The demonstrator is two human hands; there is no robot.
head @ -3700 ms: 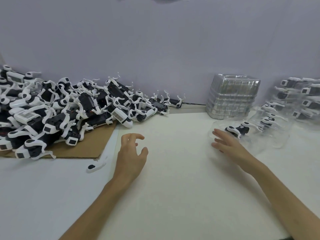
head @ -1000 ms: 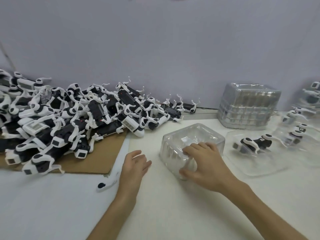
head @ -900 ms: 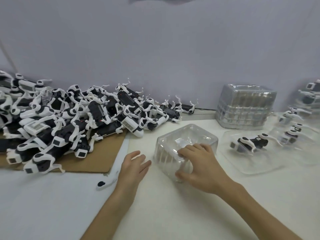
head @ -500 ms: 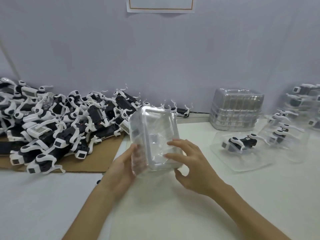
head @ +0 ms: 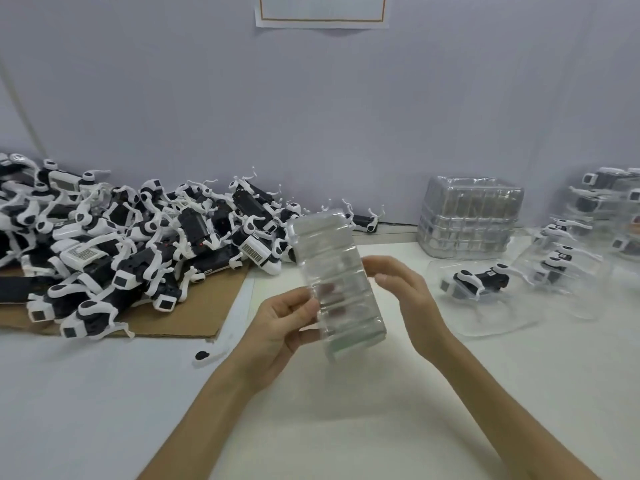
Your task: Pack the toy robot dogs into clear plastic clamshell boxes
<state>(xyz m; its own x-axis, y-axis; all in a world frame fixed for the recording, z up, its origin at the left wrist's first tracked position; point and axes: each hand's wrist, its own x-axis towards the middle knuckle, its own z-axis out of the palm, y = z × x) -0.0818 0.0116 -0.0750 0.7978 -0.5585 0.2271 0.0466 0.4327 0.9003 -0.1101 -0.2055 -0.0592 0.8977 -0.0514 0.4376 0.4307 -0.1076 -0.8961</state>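
A clear plastic clamshell box [head: 334, 268] is held upright above the white table, edge-on to me. My left hand [head: 277, 323] grips its lower left side, fingers curled round the edge. My right hand [head: 405, 292] is at its right side with relaxed fingers; contact is unclear. A big pile of black-and-white toy robot dogs [head: 121, 244] lies on the left. One packed dog [head: 478, 282] lies in a clamshell to the right.
Brown cardboard [head: 194, 313] lies under the dog pile. A stack of empty clamshells [head: 467, 220] stands at the back right, with packed boxes [head: 588, 237] beyond it. A small loose black-and-white part [head: 207, 355] lies by my left wrist. A paper sheet [head: 322, 12] hangs on the wall.
The clamshell went from lying on the table under my right hand to being lifted and turned upright. My left hand took hold of it; my right hand shifted to its right side.
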